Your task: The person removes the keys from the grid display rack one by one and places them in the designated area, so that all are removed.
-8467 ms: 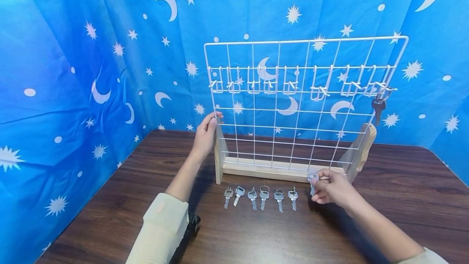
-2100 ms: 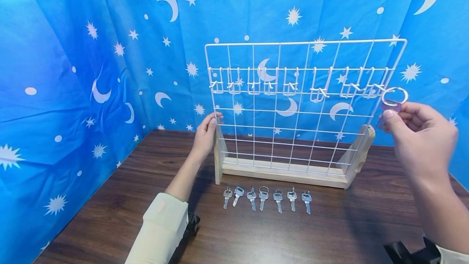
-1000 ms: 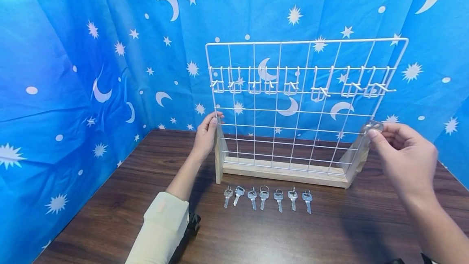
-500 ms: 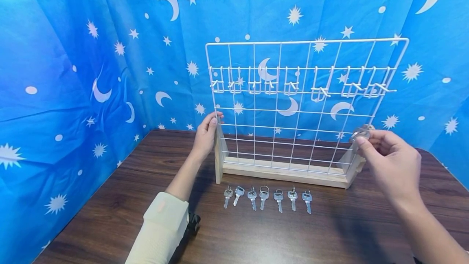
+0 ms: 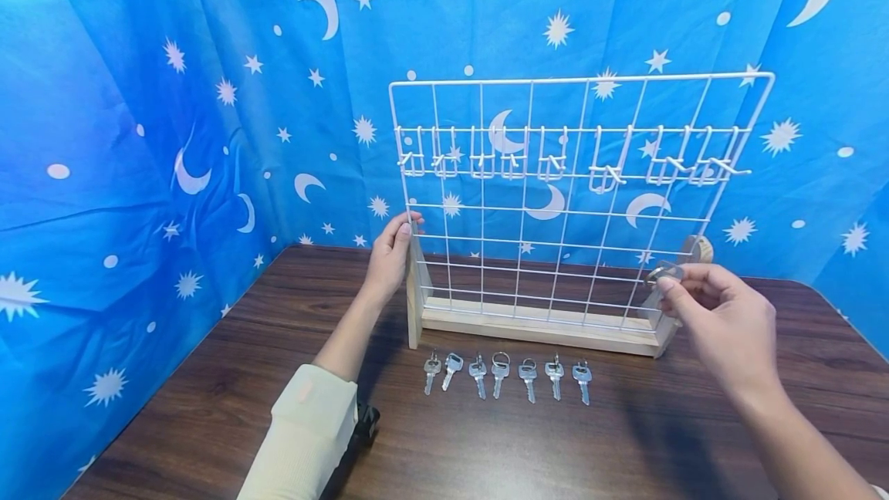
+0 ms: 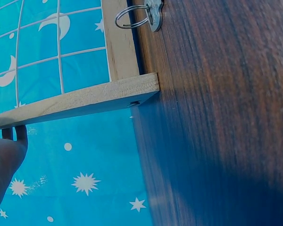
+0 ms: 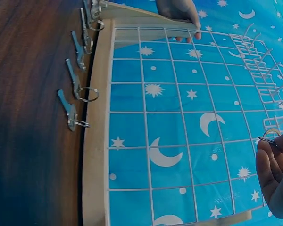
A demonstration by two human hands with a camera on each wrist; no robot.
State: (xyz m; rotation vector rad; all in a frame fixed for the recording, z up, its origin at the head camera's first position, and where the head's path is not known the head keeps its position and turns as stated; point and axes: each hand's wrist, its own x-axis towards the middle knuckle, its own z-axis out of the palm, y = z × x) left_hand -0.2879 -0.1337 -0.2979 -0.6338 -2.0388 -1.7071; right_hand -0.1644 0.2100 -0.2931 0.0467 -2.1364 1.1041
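A white wire grid rack (image 5: 515,239) stands on the table in wooden supports, with a row of white hooks (image 5: 552,163) across its upper part. My left hand (image 5: 389,259) grips the top of the rack's left wooden side panel (image 6: 80,96), thumb in front and fingertips behind. With thumb and fingers, my right hand (image 5: 725,322) pinches a key on a metal ring (image 5: 658,275) before the rack's lower right side; most of that key is hidden by the fingers. In the right wrist view the ring (image 7: 272,132) juts out above the fingertips.
Several silver keys (image 5: 501,376) with rings lie in a row on the dark wooden table (image 5: 472,446), just in front of the rack's wooden base bar (image 5: 535,326). A blue cloth (image 5: 430,14) with moons and stars hangs behind and to the left.
Earlier a key hung on the rightmost hook. My right hand set down another key at the row's right end, took this one off, and has carried it down and left. My left hand stayed put.
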